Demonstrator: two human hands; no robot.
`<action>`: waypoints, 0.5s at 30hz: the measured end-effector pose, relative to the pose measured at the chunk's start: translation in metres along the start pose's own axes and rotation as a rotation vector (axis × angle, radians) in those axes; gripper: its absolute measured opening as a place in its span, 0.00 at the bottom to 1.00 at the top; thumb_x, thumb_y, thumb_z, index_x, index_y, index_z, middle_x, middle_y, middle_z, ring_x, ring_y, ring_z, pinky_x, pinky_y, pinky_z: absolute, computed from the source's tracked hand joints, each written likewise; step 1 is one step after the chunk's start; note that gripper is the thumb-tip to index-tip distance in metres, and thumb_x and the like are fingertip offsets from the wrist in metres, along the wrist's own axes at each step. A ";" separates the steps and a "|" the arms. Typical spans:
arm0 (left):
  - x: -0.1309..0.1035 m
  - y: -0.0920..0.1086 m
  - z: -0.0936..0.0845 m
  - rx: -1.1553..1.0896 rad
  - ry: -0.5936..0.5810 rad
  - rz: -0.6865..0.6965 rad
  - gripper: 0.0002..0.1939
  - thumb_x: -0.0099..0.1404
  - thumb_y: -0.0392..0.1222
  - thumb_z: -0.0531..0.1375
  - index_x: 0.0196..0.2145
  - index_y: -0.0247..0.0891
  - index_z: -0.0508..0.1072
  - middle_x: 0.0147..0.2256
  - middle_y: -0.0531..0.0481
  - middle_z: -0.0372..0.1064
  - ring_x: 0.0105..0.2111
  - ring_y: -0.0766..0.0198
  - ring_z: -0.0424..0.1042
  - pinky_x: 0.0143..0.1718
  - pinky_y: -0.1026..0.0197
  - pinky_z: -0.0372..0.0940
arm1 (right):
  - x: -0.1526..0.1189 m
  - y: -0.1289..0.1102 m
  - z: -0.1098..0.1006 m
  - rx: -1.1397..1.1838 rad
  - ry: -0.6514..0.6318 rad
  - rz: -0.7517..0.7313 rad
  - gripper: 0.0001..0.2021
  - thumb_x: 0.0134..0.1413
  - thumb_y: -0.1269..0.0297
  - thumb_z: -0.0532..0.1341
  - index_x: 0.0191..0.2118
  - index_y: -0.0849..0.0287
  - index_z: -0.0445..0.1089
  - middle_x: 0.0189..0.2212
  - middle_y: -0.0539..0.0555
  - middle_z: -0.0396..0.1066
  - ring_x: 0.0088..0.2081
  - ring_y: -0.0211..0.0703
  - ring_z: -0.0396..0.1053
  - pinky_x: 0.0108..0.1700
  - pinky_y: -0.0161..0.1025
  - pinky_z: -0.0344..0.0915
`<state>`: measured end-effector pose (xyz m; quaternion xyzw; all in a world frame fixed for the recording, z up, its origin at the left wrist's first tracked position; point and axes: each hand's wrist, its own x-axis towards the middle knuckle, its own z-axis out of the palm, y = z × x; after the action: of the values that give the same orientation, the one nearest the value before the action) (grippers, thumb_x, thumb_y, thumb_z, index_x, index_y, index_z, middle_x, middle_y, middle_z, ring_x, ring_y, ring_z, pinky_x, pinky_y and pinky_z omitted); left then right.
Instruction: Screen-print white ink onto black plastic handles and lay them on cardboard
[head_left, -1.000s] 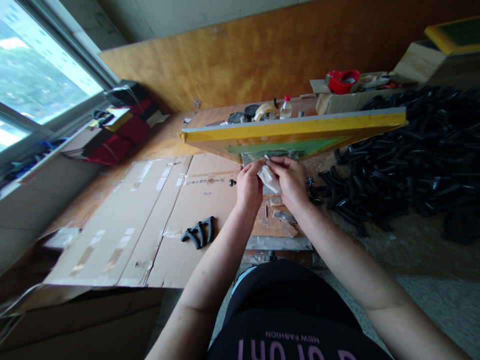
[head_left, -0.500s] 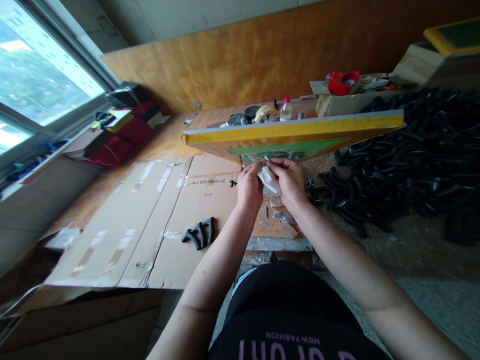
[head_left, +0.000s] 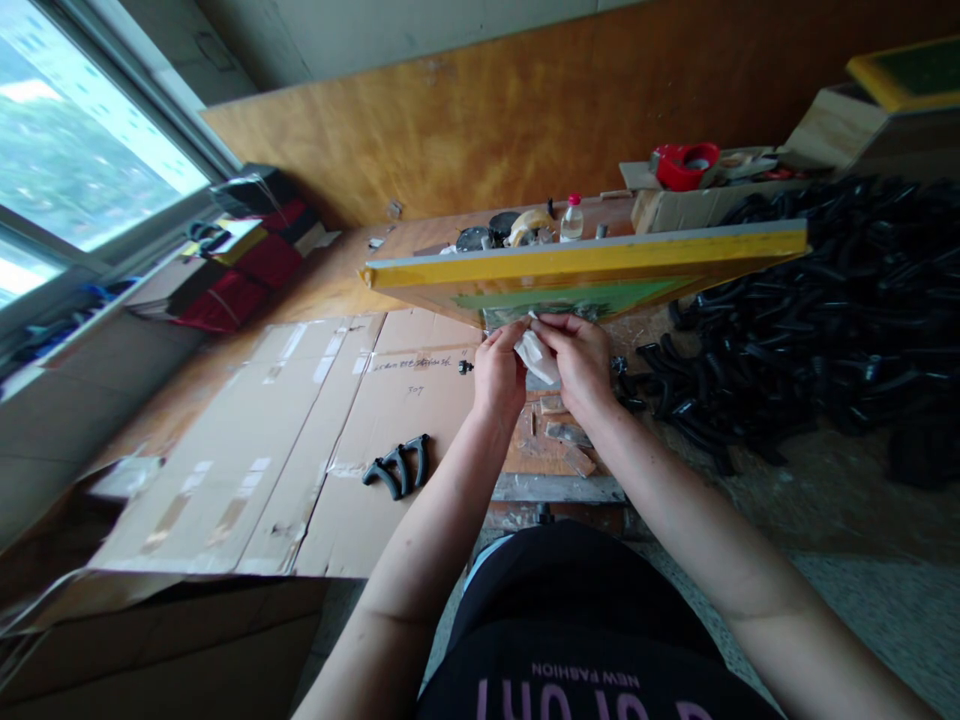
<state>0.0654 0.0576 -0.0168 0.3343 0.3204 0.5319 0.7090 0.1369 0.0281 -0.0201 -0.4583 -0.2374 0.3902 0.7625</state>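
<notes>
A crumpled white tissue (head_left: 537, 360) hangs between my two hands, just in front of a raised yellow-edged frame (head_left: 585, 258) with a green panel on its underside. My left hand (head_left: 500, 362) pinches the tissue's upper edge with the fingertips. From the other side my right hand (head_left: 577, 355) grips it too, thumb and fingers closed near the same spot. The fingertips of both hands meet at the top of the tissue. Below the hands is a worn wooden surface with scraps on it (head_left: 547, 455).
Left of my arms, several curved black handles (head_left: 397, 467) lie on flattened cardboard (head_left: 300, 420). A large heap of black curved parts (head_left: 825, 330) fills the right side. Behind the frame stand a red-capped bottle (head_left: 571, 218) and dark dishes. A red tape dispenser (head_left: 684, 166) rests on a box.
Almost nothing differs. Both hands stay at the same place with the tissue between them, its lower part shifting only very slightly.
</notes>
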 end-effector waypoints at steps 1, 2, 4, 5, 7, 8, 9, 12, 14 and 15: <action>0.000 0.000 0.000 0.003 0.002 0.004 0.09 0.49 0.41 0.68 0.26 0.35 0.74 0.28 0.50 0.73 0.31 0.66 0.72 0.34 0.64 0.64 | 0.000 0.000 0.000 -0.001 -0.002 0.000 0.13 0.33 0.55 0.72 0.27 0.56 0.75 0.27 0.50 0.76 0.29 0.39 0.71 0.33 0.38 0.69; 0.000 0.000 0.000 0.008 0.003 0.007 0.09 0.49 0.41 0.68 0.26 0.35 0.74 0.28 0.51 0.73 0.31 0.66 0.72 0.34 0.64 0.64 | 0.000 -0.001 0.001 -0.002 -0.003 0.000 0.13 0.34 0.55 0.72 0.27 0.56 0.75 0.27 0.50 0.76 0.29 0.39 0.71 0.33 0.38 0.69; 0.000 0.001 0.000 0.015 0.007 0.016 0.09 0.49 0.40 0.68 0.26 0.34 0.74 0.28 0.51 0.73 0.30 0.66 0.72 0.35 0.64 0.64 | 0.000 -0.001 0.001 0.008 -0.007 -0.001 0.12 0.34 0.56 0.72 0.27 0.56 0.75 0.26 0.50 0.76 0.29 0.39 0.71 0.33 0.37 0.69; -0.001 0.001 -0.001 0.018 0.008 0.019 0.09 0.49 0.40 0.68 0.26 0.34 0.74 0.28 0.51 0.73 0.31 0.66 0.72 0.35 0.64 0.64 | -0.001 -0.001 0.002 0.014 -0.012 -0.002 0.12 0.34 0.56 0.72 0.27 0.55 0.75 0.26 0.50 0.76 0.29 0.39 0.71 0.34 0.37 0.69; -0.003 0.001 -0.003 0.026 0.010 0.019 0.09 0.49 0.41 0.68 0.27 0.34 0.74 0.28 0.51 0.73 0.31 0.66 0.72 0.35 0.64 0.64 | -0.002 0.000 0.002 0.018 -0.023 -0.001 0.13 0.33 0.56 0.73 0.27 0.55 0.76 0.27 0.50 0.76 0.29 0.39 0.72 0.34 0.37 0.70; -0.003 0.001 -0.004 0.030 0.011 0.017 0.09 0.49 0.42 0.68 0.27 0.35 0.74 0.28 0.51 0.72 0.31 0.66 0.72 0.35 0.63 0.63 | -0.003 0.000 0.002 0.016 -0.030 0.001 0.13 0.33 0.56 0.73 0.27 0.55 0.76 0.27 0.51 0.76 0.30 0.39 0.72 0.34 0.38 0.70; -0.004 0.000 -0.006 0.034 0.011 0.013 0.09 0.50 0.42 0.68 0.27 0.35 0.74 0.27 0.51 0.72 0.31 0.66 0.72 0.35 0.64 0.63 | -0.005 0.001 0.002 0.012 -0.035 0.006 0.13 0.33 0.55 0.73 0.27 0.56 0.76 0.27 0.51 0.76 0.30 0.40 0.72 0.34 0.38 0.70; -0.007 -0.003 -0.010 0.036 0.015 0.003 0.10 0.49 0.42 0.68 0.27 0.34 0.74 0.27 0.51 0.72 0.30 0.67 0.71 0.34 0.64 0.63 | -0.008 0.003 0.000 0.013 -0.044 0.026 0.14 0.33 0.55 0.73 0.27 0.56 0.76 0.27 0.51 0.76 0.30 0.40 0.72 0.34 0.37 0.69; -0.009 -0.006 -0.011 0.037 0.025 0.000 0.10 0.49 0.42 0.68 0.27 0.34 0.74 0.27 0.51 0.72 0.29 0.67 0.71 0.33 0.64 0.63 | -0.010 0.004 -0.002 0.028 -0.039 0.035 0.13 0.32 0.56 0.73 0.27 0.57 0.76 0.27 0.51 0.76 0.29 0.39 0.72 0.33 0.37 0.69; -0.009 -0.007 -0.012 0.038 0.029 -0.002 0.10 0.49 0.42 0.68 0.27 0.34 0.74 0.27 0.51 0.72 0.29 0.68 0.70 0.33 0.64 0.63 | -0.011 0.004 -0.003 0.037 -0.034 0.038 0.13 0.32 0.57 0.73 0.27 0.57 0.76 0.26 0.51 0.76 0.29 0.39 0.72 0.33 0.37 0.69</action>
<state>0.0576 0.0488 -0.0282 0.3397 0.3413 0.5299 0.6981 0.1309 0.0188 -0.0255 -0.4417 -0.2342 0.4169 0.7591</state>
